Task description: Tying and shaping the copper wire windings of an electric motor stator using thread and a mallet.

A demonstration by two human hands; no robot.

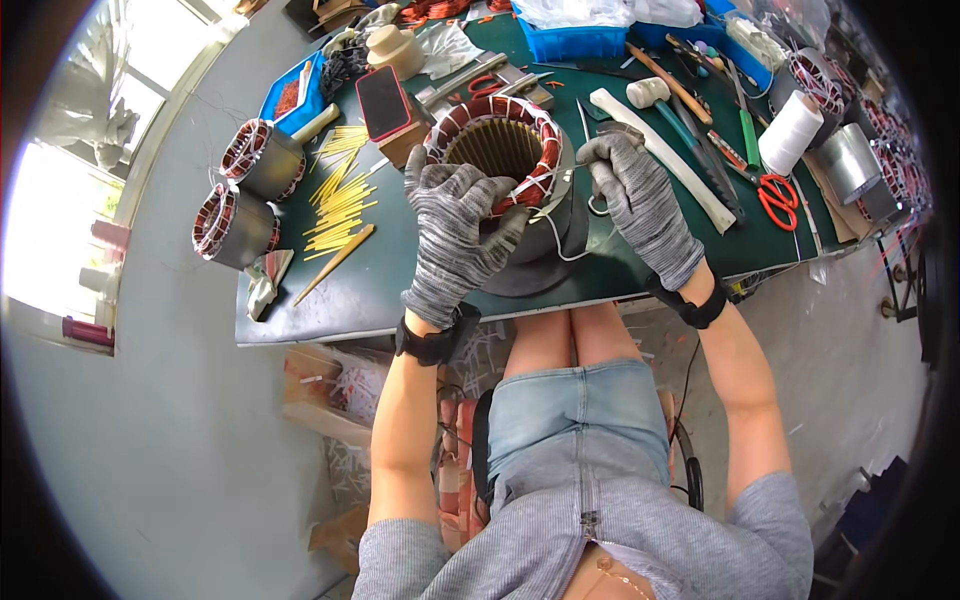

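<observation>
A motor stator (545,235) stands upright on a dark round base in front of me. Its ring of copper windings (540,125) is laced with white cord, and yellowish strips line the bore. My left hand (455,225), in a grey knit glove, is closed over the near left of the winding ring. Off the stator's right side, my gloved right hand (635,190) pinches the white cord (563,250). That cord hangs in a loose loop from the near winding edge. A small thin tip shows by the right fingertips; its kind is too small to tell.
Two laced stators (240,225) sit at the left, near yellow sticks (340,205) and a wooden stick (335,265). A phone (383,103) leans behind. On the right are a mallet (648,93), red-handled scissors (777,202) and a white thread spool (790,135). Blue trays (570,42) line the back.
</observation>
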